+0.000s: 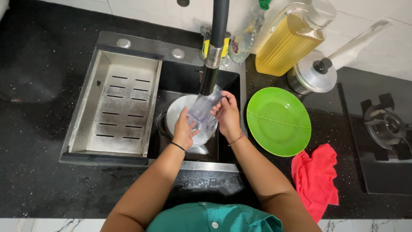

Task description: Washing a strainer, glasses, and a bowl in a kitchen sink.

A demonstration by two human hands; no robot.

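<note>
Both my hands hold a clear glass tumbler [205, 107] under the black tap spout [213, 56] over the sink basin [180, 77]. My left hand [184, 129] grips the tumbler's lower end. My right hand [226, 114] wraps its upper side near the spout. Beneath the tumbler a round steel plate [176, 109] lies in the basin, partly hidden by my hands. Whether water runs from the spout I cannot tell.
A slotted steel drain tray [118, 103] fills the sink's left half. A green plate [279, 121] and a red cloth [315, 178] lie on the black counter to the right. Behind stand a yellow oil jug [289, 41], a lidded steel pot [312, 74] and a clear bottle [246, 32]. A gas burner [386, 124] sits far right.
</note>
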